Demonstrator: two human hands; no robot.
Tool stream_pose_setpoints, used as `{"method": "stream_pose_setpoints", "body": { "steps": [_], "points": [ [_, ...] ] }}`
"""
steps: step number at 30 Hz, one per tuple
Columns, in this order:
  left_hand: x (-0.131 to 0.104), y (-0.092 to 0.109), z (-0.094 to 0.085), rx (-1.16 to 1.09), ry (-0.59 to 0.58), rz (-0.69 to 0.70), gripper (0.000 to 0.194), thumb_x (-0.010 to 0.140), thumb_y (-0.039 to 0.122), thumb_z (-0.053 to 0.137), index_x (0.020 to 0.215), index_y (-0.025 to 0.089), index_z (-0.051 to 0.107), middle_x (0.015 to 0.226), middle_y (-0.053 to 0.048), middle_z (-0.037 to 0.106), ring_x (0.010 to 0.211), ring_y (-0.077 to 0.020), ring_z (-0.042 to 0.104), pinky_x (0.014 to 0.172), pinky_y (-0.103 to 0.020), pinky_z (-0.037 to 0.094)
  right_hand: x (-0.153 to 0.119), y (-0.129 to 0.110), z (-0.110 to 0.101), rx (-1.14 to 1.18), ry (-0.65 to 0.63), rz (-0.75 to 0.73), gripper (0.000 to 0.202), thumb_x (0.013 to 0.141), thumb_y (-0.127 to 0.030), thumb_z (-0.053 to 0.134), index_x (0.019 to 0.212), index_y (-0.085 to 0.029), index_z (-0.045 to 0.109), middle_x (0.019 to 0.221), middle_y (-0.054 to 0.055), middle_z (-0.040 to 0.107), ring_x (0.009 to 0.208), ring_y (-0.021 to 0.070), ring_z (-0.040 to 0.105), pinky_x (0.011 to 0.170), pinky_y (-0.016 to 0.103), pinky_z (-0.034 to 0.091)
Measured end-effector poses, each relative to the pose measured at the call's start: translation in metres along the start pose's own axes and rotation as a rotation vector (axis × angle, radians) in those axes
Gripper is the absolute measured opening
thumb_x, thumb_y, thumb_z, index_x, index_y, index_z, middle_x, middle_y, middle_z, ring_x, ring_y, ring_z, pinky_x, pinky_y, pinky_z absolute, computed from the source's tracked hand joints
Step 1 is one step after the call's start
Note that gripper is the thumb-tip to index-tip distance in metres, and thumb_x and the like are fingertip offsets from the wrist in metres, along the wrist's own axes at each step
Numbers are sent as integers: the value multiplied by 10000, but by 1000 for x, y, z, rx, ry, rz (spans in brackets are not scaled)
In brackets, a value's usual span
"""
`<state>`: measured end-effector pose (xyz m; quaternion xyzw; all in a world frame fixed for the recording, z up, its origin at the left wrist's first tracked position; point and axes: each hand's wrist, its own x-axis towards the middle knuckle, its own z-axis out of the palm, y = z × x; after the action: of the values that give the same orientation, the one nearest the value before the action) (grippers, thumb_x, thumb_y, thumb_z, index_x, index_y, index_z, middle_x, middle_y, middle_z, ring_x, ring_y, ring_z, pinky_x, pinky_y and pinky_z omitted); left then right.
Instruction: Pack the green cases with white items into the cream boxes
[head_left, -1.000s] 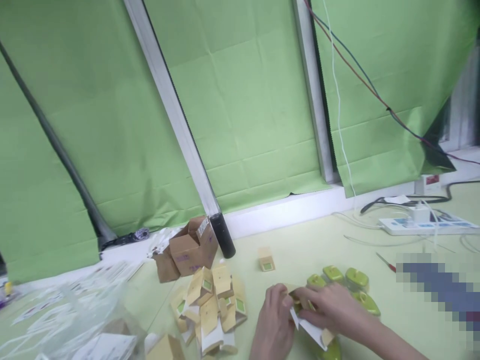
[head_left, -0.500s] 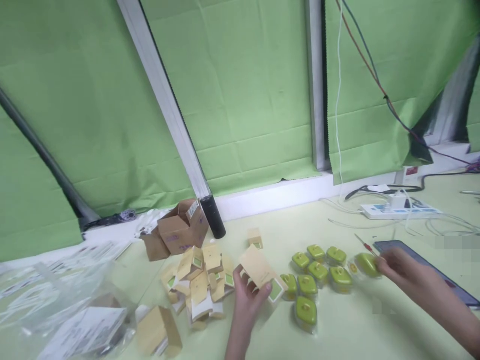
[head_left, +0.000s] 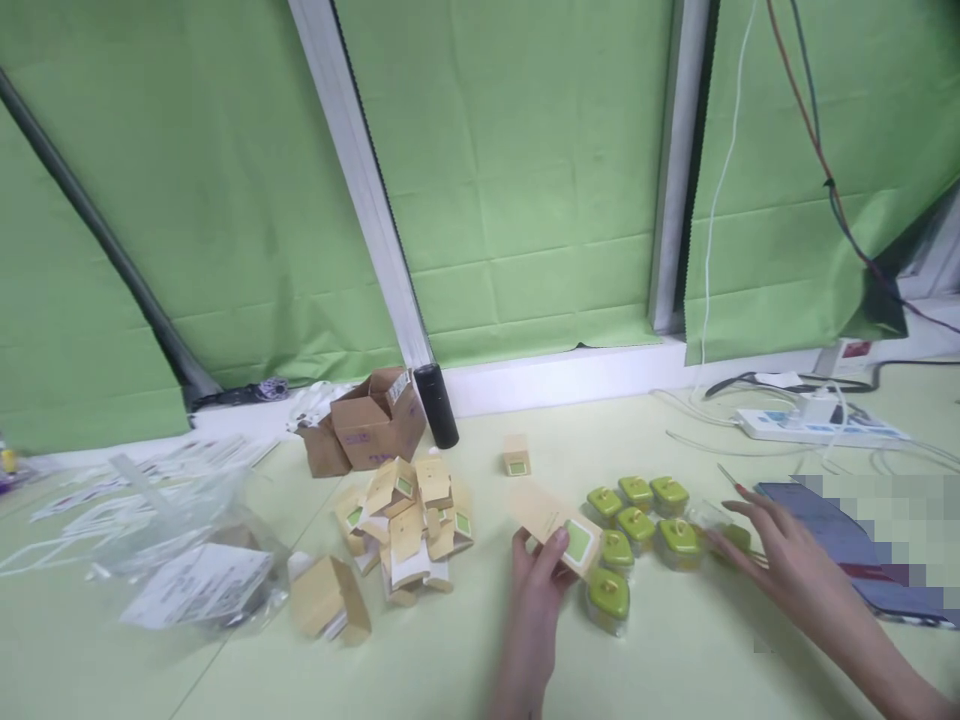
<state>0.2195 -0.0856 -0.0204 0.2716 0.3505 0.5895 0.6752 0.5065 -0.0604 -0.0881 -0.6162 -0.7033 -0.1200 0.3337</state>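
Observation:
My left hand (head_left: 541, 565) grips a tan cardboard box (head_left: 551, 520) with a green and white label, its open flap pointing up and left. To its right, my right hand (head_left: 776, 545) has its fingers spread over a green-lidded case (head_left: 736, 538) in clear wrap, touching it and partly covering it. Several similar green-lidded cases (head_left: 636, 525) stand grouped between the hands. Left of my left hand lies a heap of tan boxes (head_left: 409, 525), some with flaps raised. One more open box (head_left: 330, 600) is nearer me, and a small box (head_left: 516, 455) stands farther back.
Brown cartons (head_left: 379, 425) and a black cylinder (head_left: 436, 405) stand near the wall. Clear plastic bags with white paper (head_left: 199, 585) lie at left. A power strip (head_left: 817, 425) with cables is at back right, with a screwdriver (head_left: 727, 477) and dark flat device (head_left: 855, 550) closer.
The view has shifted. My left hand has brought the box closer to the green-lidded cases and tilted it. My right hand's fingers have spread from a pinch on the case's edge to over it.

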Motion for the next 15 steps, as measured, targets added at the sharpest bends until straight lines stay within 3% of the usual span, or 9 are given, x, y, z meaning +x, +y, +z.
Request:
{"method": "stream_pose_setpoints", "body": {
  "steps": [2,5,7,11,15],
  "points": [
    [-1,-6,2,-3,18,-12,465,708,296,716,1093,179,485,1068,-115,656,982,-260,630,788,-342,499,-1,-23,0,32,100,-211,408,871,-460,453,1168,-186,516,1171,171,592,1106,332,557,858,493,487],
    [-2,-11,6,-37,1,-41,436,719,260,710,1084,182,486,1037,-100,662,945,-247,637,755,-330,505,4,-70,-7,99,144,-602,405,906,-206,443,1305,-272,433,1227,78,606,1120,229,567,887,407,507],
    [-2,-10,8,-115,-25,-62,337,727,242,703,1014,174,540,1019,-89,663,946,-224,628,750,-300,502,14,-99,-13,93,67,-814,459,910,-100,388,1346,-244,407,1248,43,605,1154,187,546,925,368,500],
    [0,10,6,-235,-32,-108,158,722,222,702,824,126,629,951,-96,669,869,-183,627,740,-263,502,46,-130,-14,110,120,-996,448,911,-59,387,1339,-188,417,1237,43,615,1192,165,511,992,349,460],
    [9,55,-10,-253,4,24,153,741,221,680,862,133,648,943,-90,677,841,-172,632,748,-271,513,86,-149,13,221,290,-1057,427,906,-66,407,1292,-247,436,1084,5,693,1027,133,616,972,323,484]
  ]
}}
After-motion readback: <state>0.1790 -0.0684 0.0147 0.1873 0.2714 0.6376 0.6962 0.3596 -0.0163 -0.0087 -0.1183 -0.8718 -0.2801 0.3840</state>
